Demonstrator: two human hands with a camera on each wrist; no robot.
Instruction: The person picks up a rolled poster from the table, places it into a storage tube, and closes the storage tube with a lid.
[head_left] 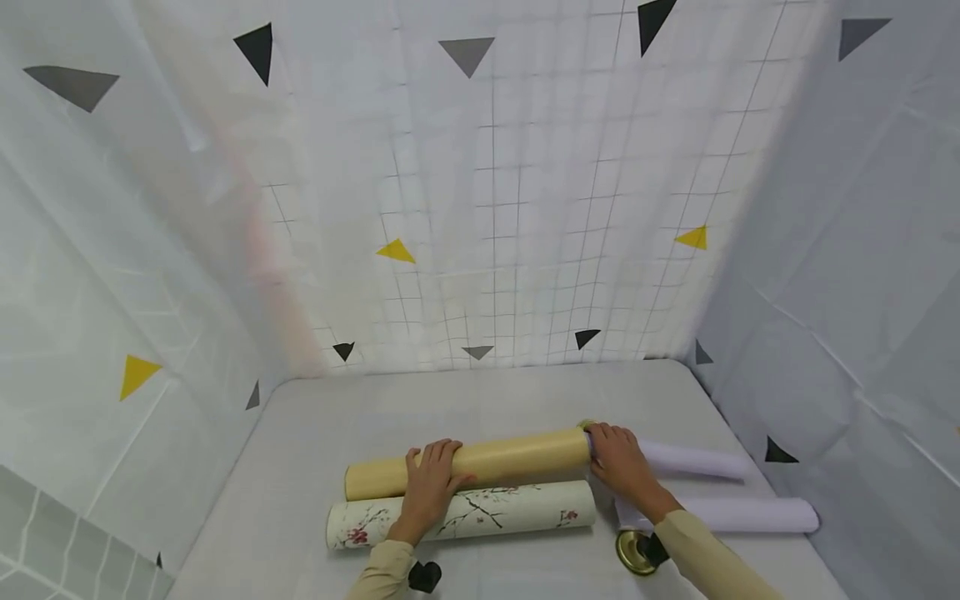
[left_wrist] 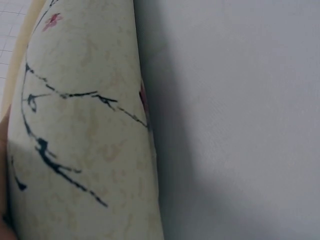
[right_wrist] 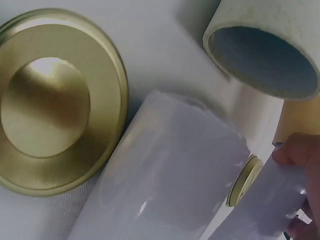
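Note:
My left hand grips the yellow tube near its left half, fingers over the top and thumb on the near side. At that tube's right end, my right hand holds a lavender plastic roll; thumb and fingers are round the roll in the right wrist view. The roll's end meets the yellow tube's mouth, partly hidden by the hand. Nearer lies a white tube with plum-blossom print, under my left wrist. Its dark open end shows in the right wrist view.
A second lavender roll lies at the right, near the table edge. By its left end is a round gold lid. Another gold lid sits between the two rolls. White patterned sheets hang round the table.

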